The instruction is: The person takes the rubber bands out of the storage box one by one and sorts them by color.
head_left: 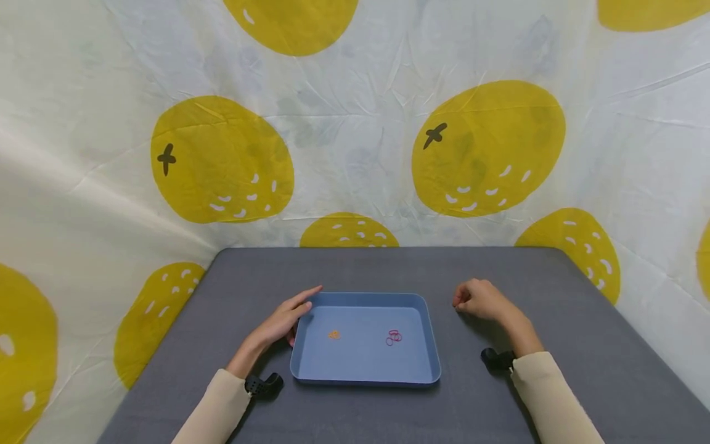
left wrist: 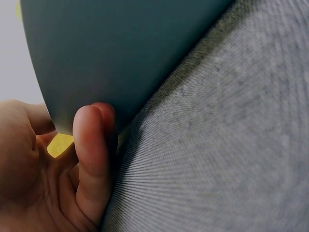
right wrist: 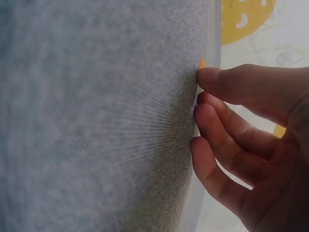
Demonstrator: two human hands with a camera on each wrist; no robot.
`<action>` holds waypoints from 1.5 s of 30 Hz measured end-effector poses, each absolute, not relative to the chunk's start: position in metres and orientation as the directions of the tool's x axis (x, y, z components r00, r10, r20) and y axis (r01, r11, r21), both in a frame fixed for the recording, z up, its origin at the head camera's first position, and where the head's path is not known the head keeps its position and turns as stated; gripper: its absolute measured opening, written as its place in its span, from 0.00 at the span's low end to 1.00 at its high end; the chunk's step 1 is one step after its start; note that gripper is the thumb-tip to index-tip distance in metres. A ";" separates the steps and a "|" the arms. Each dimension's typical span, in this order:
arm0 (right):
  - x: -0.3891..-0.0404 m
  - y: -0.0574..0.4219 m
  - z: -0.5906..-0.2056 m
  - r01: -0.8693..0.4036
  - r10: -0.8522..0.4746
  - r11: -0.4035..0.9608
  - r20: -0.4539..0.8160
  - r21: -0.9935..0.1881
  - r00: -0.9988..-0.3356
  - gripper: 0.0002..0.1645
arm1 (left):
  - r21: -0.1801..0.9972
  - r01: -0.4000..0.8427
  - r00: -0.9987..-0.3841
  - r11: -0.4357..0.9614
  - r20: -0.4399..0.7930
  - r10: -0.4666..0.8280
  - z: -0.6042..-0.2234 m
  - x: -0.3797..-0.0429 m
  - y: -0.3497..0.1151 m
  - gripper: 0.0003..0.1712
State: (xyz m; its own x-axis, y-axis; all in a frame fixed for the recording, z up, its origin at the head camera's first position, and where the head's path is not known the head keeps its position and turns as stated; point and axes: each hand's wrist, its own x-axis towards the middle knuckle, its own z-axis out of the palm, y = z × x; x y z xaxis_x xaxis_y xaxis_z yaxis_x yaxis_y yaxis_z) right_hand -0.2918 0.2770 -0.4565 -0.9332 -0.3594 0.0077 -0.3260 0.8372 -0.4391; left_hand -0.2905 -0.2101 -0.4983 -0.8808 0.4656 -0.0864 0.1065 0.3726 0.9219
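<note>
A shallow blue tray (head_left: 366, 368) lies on the table. Inside it sit small orange loops (head_left: 334, 335), like rubber bands, on the left and several red loops (head_left: 394, 336) on the right. My left hand (head_left: 285, 320) holds the tray's left side near the far corner, thumb at the rim and fingers (left wrist: 91, 150) against the outer wall. Right of the tray, my right hand (head_left: 481, 299) bends downward with its fingertips at the tabletop. A tiny orange bit (right wrist: 203, 63) shows beside the thumb tip in the right wrist view. Whether the fingers pinch anything is unclear.
Dark grey cloth covers the table (head_left: 366, 416), whose far edge meets a white backdrop (head_left: 355, 142) printed with large yellow fruit. Black bands with small devices (head_left: 263, 385) sit on both wrists.
</note>
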 end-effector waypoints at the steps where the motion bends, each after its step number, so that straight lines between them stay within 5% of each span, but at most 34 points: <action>1: -0.292 0.277 -0.457 -0.320 -0.355 0.836 0.005 -0.446 -0.935 0.04 | 0.921 0.106 -0.882 0.374 -0.087 0.464 -0.498 -0.290 -0.211 0.28; 21: -0.293 0.263 -0.434 -0.353 -0.404 0.714 0.056 -0.604 -0.913 0.09 | 0.922 0.098 -0.884 0.374 -0.092 0.458 -0.498 -0.292 -0.213 0.28; 45: -0.283 0.210 -0.405 -0.402 -0.434 0.645 0.121 -0.650 -0.893 0.09 | 0.924 0.080 -0.880 0.375 -0.112 0.462 -0.495 -0.291 -0.210 0.28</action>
State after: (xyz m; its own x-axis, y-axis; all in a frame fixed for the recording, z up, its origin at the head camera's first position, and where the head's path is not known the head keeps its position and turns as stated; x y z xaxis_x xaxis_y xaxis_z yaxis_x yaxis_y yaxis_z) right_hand -0.2831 0.2099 -0.4054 -0.8926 -0.4342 0.1213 -0.4021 0.6450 -0.6498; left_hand -0.2914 -0.2098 -0.4954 -0.8798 0.4620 -0.1116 0.0797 0.3749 0.9236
